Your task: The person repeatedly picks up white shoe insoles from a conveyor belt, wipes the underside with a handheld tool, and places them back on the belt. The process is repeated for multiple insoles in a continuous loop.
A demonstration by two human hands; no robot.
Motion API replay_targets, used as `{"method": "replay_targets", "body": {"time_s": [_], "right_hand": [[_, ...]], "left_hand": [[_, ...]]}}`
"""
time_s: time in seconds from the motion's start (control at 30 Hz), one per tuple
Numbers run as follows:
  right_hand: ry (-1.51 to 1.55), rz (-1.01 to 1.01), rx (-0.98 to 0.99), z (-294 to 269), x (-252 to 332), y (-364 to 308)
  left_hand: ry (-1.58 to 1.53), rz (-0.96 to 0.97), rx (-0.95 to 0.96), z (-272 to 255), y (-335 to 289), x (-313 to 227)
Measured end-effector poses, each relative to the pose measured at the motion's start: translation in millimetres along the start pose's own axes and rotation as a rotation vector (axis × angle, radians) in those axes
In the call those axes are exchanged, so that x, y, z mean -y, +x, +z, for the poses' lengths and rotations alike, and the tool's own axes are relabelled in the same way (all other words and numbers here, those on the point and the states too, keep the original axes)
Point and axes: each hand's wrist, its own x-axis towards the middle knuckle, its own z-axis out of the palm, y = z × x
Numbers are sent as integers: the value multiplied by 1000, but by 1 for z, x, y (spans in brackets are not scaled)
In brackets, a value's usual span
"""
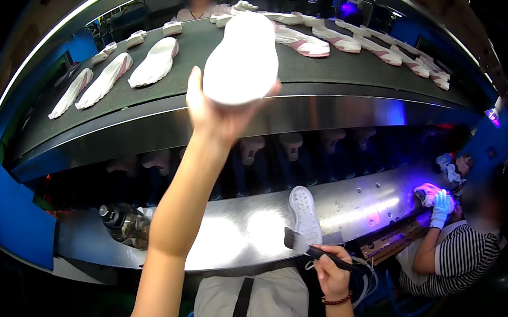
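Note:
My left hand (224, 116) is raised at the end of an outstretched arm, its fingers closed around the heel end of a white shoe sole (242, 59). The sole is held up in front of the belt, its surface washed out by glare. Lower down, my right hand (333, 271) grips the black handle of a brush (333, 258) with dark bristles. The bristles point left, over the metal bench and close to another white sole (305, 215) with small marks on its face. That second sole lies on the bench, touched by neither hand.
A dark green conveyor belt (196, 55) carries several white and pink soles. Under its metal edge hang shoe-shaped forms (292, 147). A dark-capped bottle (125, 224) stands on the bench at left. To the right, a co-worker's gloved hand (442, 204) is near a cardboard box (393, 238).

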Motion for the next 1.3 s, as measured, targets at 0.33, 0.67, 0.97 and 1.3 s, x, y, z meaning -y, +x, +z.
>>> {"method": "replay_targets", "body": {"time_s": [0.33,0.67,0.97,1.3], "right_hand": [[-3,161,-268,-32,-15,4],[-158,267,-369,-49,-28,-9],[-155,364,-292,-42,-36,-5],[-227,290,-371,-46,-26,-11]], "left_hand": [[506,117,-191,9,81,66],[2131,563,246,-13,187,103],[2736,913,239,-5,162,88],[1026,680,-213,13,8,53]]}}
